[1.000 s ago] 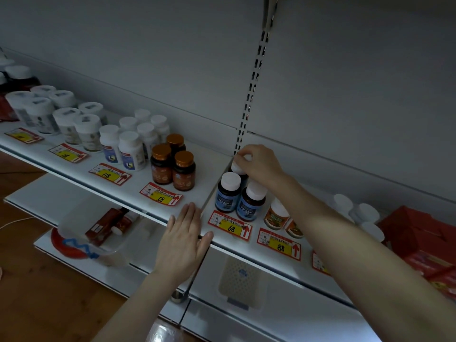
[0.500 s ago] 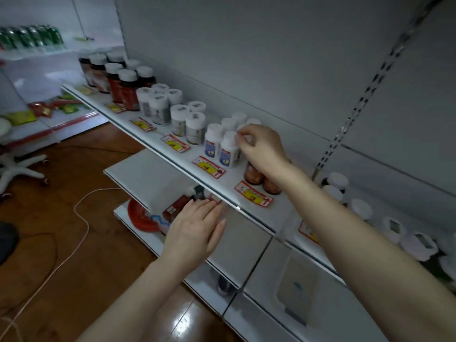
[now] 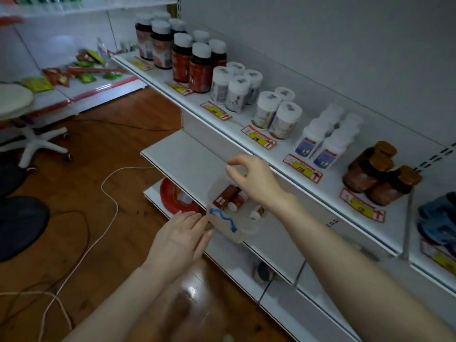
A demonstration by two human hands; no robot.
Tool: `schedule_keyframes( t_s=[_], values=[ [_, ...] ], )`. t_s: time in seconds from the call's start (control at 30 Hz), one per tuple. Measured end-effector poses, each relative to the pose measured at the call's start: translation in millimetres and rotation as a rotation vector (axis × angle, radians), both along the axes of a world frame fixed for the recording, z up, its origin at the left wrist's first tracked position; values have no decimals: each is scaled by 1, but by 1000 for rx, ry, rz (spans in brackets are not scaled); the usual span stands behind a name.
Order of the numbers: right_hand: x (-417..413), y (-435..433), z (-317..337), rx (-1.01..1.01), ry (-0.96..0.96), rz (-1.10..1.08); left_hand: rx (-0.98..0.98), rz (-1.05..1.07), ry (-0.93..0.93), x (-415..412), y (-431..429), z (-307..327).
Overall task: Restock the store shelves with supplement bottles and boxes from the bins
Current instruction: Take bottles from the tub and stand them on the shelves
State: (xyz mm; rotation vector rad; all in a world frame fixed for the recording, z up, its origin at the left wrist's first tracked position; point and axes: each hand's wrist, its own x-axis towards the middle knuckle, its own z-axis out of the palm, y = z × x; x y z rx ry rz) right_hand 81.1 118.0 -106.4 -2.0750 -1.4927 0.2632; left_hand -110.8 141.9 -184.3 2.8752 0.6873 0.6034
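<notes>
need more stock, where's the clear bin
Head view, mid-frame: the clear bin sits on the shelf below the bottles, left hand at its near edge, right hand above it.

Dim, cool light and soft focus all over my view.
The shelf wall point(image 3: 320, 33) looks grey and flat, one small glare shines on the wooden floor point(image 3: 193, 290), the packets point(image 3: 84, 70) at far left and the blue bottles point(image 3: 436, 213) at the right edge are smeared, and lines bend near the borders.
</notes>
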Motion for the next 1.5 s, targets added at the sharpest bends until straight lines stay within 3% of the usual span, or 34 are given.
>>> schedule_keyframes(
  t_s=[0.17,0.57,0.97,1.5],
  values=[
    [20,10,-59,-201,108,-102,-42,0,45,7,31,-43],
    [78,57,-233,-448,370,-341,-41,109,181,92,122,-163],
    [105,96,-343,-363,715,-644,-176,-21,251,141,161,-236],
    [126,112,-384,-208,829,-876,-185,-69,156,139,165,-250]
  ],
)
